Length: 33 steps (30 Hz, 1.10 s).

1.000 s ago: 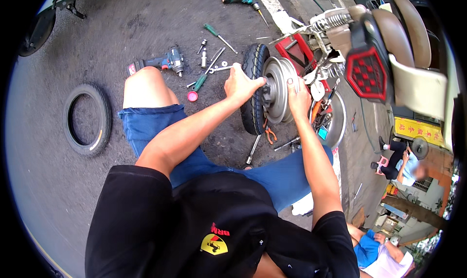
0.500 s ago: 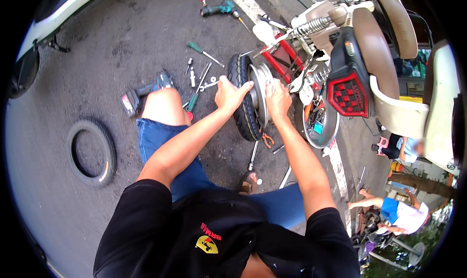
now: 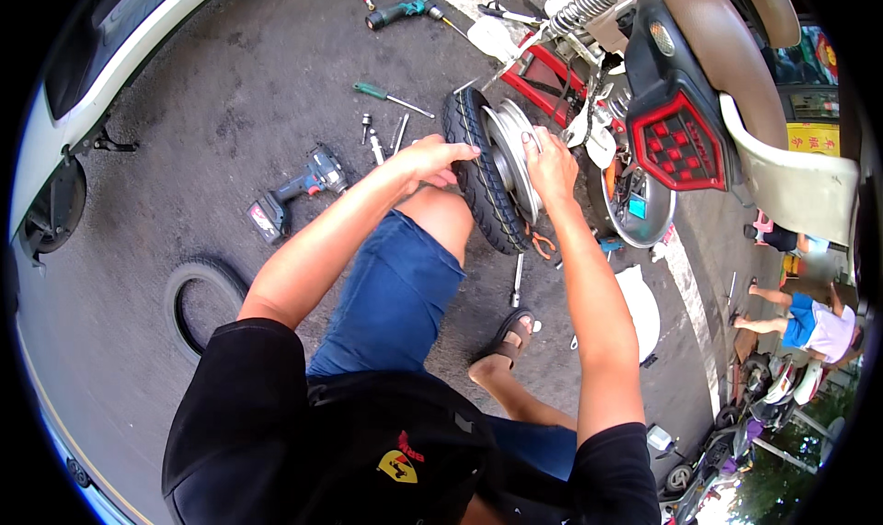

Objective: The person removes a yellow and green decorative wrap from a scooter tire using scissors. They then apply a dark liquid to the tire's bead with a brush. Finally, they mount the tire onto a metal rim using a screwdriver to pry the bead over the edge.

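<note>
A black tyre with a treaded face stands upright on the asphalt between my hands. Against its right side is a silver wheel rim; how far the rim sits inside the tyre I cannot tell. My left hand is at the tyre's left side, thumb stretched across the tread and fingers apart. My right hand is closed on the rim's outer edge, with the thumb over the lip. My bare knee is close beside the tyre's lower left.
Around lie a cordless impact wrench, a green-handled screwdriver, a teal power drill, orange-handled pliers and a socket wrench. A second tyre lies left. At right are a scooter and a metal tool bowl.
My knee has swung right, up to the tyre, and my foot shows more. Both hands stay at the tyre and rim, which now tilt slightly more. The whole view has shifted.
</note>
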Each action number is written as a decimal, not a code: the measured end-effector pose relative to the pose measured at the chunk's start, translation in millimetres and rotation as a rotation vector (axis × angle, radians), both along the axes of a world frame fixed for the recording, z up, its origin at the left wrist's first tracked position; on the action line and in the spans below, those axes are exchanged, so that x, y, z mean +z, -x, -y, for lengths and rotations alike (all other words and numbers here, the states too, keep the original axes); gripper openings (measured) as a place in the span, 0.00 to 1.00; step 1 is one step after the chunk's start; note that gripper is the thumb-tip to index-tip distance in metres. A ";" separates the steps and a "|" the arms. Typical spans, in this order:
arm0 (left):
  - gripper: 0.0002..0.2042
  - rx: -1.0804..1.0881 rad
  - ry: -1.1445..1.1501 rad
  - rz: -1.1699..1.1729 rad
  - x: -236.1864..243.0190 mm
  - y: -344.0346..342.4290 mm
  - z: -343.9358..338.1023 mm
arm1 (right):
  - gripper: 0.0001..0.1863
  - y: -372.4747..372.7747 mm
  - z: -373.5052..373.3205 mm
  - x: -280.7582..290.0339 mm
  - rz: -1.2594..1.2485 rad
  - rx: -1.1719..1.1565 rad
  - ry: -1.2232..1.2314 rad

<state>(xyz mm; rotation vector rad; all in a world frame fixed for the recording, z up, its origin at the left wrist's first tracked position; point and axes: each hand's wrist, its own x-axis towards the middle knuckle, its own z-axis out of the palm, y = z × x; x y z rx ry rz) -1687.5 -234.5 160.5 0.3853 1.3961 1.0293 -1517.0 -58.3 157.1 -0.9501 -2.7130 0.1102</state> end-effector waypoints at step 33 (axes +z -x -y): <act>0.18 0.198 -0.470 -0.433 -14.6 -1.4 80.9 | 0.18 -45.1 11.0 12.7 -0.348 -0.147 0.257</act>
